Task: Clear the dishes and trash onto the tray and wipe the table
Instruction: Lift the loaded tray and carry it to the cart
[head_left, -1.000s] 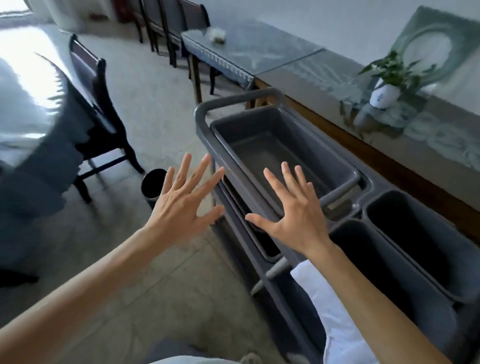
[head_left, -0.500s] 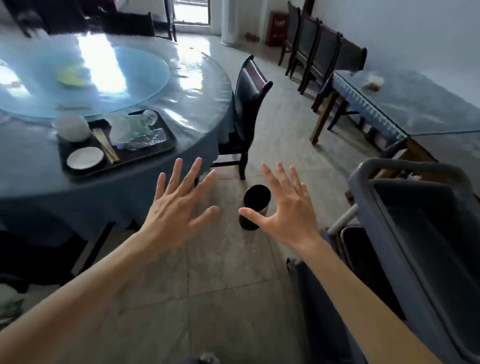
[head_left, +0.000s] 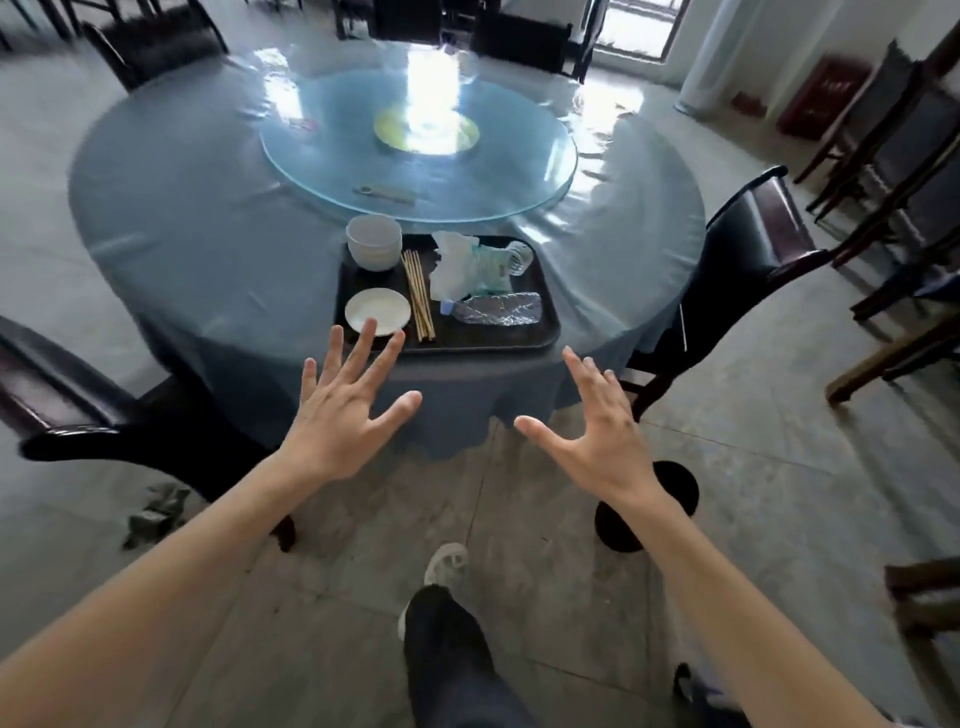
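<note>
A black tray (head_left: 545, 304) sits at the near edge of the round blue-clothed table (head_left: 208, 249). On it lie a white bowl (head_left: 374, 248), a small white plate (head_left: 377, 310), wooden chopsticks (head_left: 418, 293), crumpled wrappers (head_left: 457, 265), a glass (head_left: 519, 255) and a flattened plastic bottle (head_left: 501, 308). My left hand (head_left: 343, 421) and my right hand (head_left: 597, 431) hover with fingers spread, in front of the table and short of the tray, holding nothing.
A glass turntable (head_left: 415, 150) with a small utensil (head_left: 384, 193) fills the table's centre. Dark chairs stand at left (head_left: 78, 405) and right (head_left: 743, 270). A black bin (head_left: 644, 509) stands on the floor under my right forearm. My foot (head_left: 447, 566) steps forward.
My view has swung left from the grey cart to face the table head-on. The tray now lies straight ahead and closer. Both hands stay spread and empty.
</note>
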